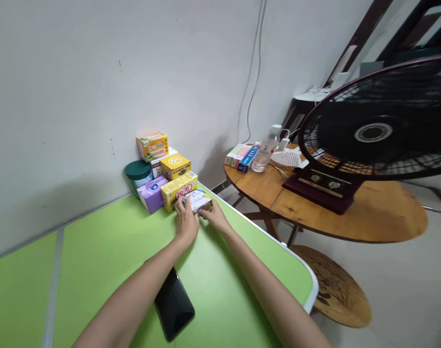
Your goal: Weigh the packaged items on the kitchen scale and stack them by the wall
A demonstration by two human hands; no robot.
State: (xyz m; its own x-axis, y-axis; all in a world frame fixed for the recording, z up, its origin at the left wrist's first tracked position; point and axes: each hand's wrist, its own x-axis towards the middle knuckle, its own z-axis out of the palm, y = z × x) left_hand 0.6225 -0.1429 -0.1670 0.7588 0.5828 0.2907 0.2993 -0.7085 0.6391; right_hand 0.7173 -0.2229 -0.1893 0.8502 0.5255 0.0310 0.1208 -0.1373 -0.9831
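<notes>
With the left hand point(187, 223) bent around the left end of a small white cardboard box with blue and yellow-green printing point(196, 200), and the right hand point(217, 217) gripping the opposite end, hold lightly from both sides and press evenly. Mind the box's place: near the right edge of the bright green, white-rimmed surface point(104, 251), just in front and to the right of a yellow cardboard box with red lettering point(180, 191). Hard to tell, with fingers covering the lower sides, about contact with the surface or with that yellow neighbour; judge by touch rather than by eye. Hold the white box level, square to the yellow side, without squeezing in the thin cardboard. Clear fingertips from the gap between the two to avoid pinching or nudging. Go gently near the rest of the cluster: a purple pack point(152, 194), a round tub with a dark green lid point(138, 170), a yellow cube-like box with a white emblem point(176, 166) and, high at the back, an orange-and-yellow carton point(152, 146), likely quick to topple. Lift the left forearm clear of the flat black phone point(175, 304).
</notes>
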